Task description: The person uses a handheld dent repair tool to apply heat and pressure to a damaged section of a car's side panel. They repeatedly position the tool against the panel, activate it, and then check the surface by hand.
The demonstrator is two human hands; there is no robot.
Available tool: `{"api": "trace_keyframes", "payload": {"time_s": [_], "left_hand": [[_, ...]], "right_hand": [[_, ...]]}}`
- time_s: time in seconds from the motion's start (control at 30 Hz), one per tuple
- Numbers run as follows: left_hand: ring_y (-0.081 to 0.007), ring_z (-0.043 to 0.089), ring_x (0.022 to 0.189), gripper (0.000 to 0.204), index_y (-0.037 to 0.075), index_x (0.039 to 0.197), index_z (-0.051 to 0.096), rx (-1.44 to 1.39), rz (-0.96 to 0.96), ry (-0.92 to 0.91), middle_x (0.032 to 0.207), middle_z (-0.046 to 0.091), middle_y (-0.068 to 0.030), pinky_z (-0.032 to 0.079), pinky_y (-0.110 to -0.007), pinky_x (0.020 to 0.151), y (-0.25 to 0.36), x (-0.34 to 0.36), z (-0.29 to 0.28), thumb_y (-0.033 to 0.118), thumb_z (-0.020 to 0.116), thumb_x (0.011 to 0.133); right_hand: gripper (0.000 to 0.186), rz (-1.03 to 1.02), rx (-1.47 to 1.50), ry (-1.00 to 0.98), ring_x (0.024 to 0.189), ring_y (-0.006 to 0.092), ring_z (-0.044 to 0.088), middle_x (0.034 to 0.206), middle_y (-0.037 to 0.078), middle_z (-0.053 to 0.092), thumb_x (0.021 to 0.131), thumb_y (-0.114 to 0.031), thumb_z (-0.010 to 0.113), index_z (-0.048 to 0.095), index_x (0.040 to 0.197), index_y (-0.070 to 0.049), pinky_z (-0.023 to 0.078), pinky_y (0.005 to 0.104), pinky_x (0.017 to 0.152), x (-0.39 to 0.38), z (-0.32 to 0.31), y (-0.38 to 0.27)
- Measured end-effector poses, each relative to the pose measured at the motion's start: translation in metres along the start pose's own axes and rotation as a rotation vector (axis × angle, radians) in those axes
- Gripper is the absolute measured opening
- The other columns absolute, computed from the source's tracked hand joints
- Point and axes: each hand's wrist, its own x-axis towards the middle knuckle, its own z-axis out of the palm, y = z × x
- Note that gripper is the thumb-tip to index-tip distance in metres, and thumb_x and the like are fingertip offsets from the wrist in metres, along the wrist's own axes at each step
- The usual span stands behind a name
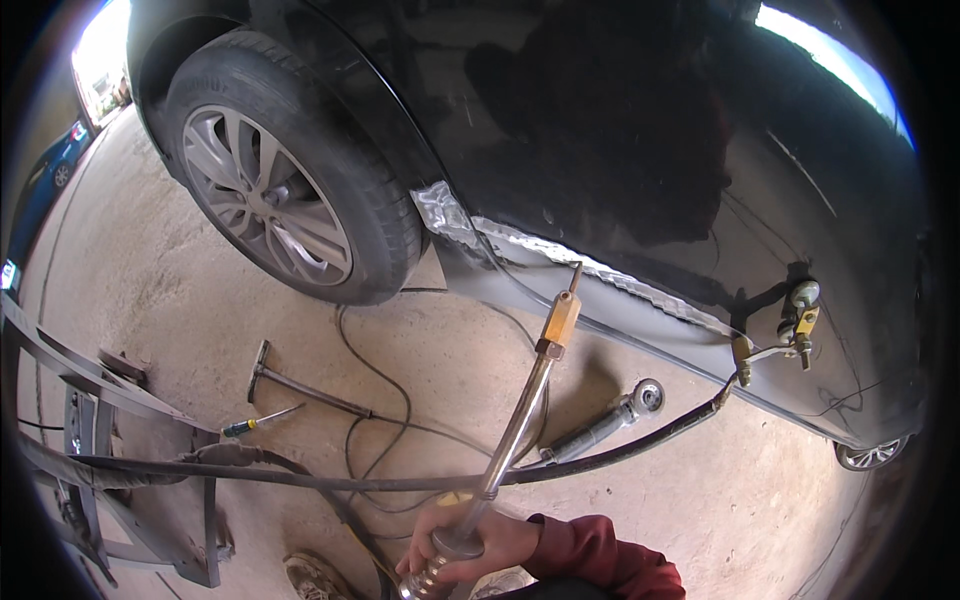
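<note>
While the right hand (pixel 490 542), red-sleeved, wraps its fingers round the lower part of one long metal rod tool (pixel 524 405) with a brass-coloured head, the left hand's grip cannot be told. Tool position: slanting up from the hand, pointed tip at the bare-metal strip (pixel 540 245) along the dark car (pixel 600 130), contact uncertain. Also present: one spoked wheel (pixel 235 160), upper left; on the floor, one T-shaped bar (pixel 320 393), one screwdriver (pixel 245 427) just beside it.
</note>
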Motion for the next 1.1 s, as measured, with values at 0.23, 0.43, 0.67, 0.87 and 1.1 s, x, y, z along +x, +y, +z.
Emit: {"api": "trace_keyframes", "payload": {"time_s": [0.23,0.43,0.67,0.87,1.1], "left_hand": [[-0.0201,0.046,0.121,0.066,0.019,0.144,0.044,-0.060,-0.025,0.007,0.137,0.048,-0.0008,0.042,-0.044,0.098,-0.002,-0.001,0.000,0.050,0.062,0.090],[-0.0194,0.047,0.119,0.063,0.020,0.143,0.046,-0.134,-0.060,0.007,0.135,0.049,0.0002,0.044,-0.044,0.096,-0.004,-0.002,0.001,0.051,0.060,0.091],[-0.0186,0.049,0.117,0.060,0.021,0.142,0.047,-0.295,-0.138,0.032,0.133,0.051,0.0013,0.047,-0.045,0.093,-0.002,-0.005,0.006,0.053,0.058,0.093],[-0.0179,0.051,0.115,0.057,0.022,0.141,0.049,-0.427,-0.214,0.060,0.131,0.053,0.0023,0.049,-0.046,0.091,0.004,-0.007,0.009,0.054,0.056,0.095],[-0.0171,0.053,0.112,0.054,0.024,0.140,0.051,-0.599,-0.329,0.101,0.129,0.055,0.0034,0.051,-0.047,0.089,0.011,-0.014,0.013,0.056,0.054,0.096]], "right_hand": [[0.021,-0.036,0.012,0.179,0.108,0.0224,0.067,0.098,0.007,0.065,0.085,-0.001,0.070,0.057,0.102,-0.003,0.052,0.0365,0.095,-0.004,-0.003,-0.005],[0.018,0.032,0.003,0.020,0.113,0.0231,0.065,0.102,0.009,0.067,0.087,-0.002,0.068,0.056,0.100,-0.005,0.050,0.0353,0.094,-0.002,0.001,0.002],[0.020,0.007,-0.013,0.030,0.112,0.0232,0.065,0.102,0.010,0.067,0.086,-0.001,0.069,0.056,0.101,-0.004,0.050,0.0357,0.095,-0.005,0.000,0.006],[0.021,-0.053,-0.104,-0.029,0.112,0.0223,0.066,0.102,0.009,0.067,0.085,-0.001,0.069,0.057,0.103,-0.004,0.051,0.0353,0.095,-0.003,0.003,0.006],[0.021,-0.010,-0.067,0.001,0.112,0.0221,0.066,0.102,0.010,0.067,0.085,-0.001,0.069,0.057,0.103,-0.004,0.051,0.0347,0.094,-0.007,0.002,0.003]]}}
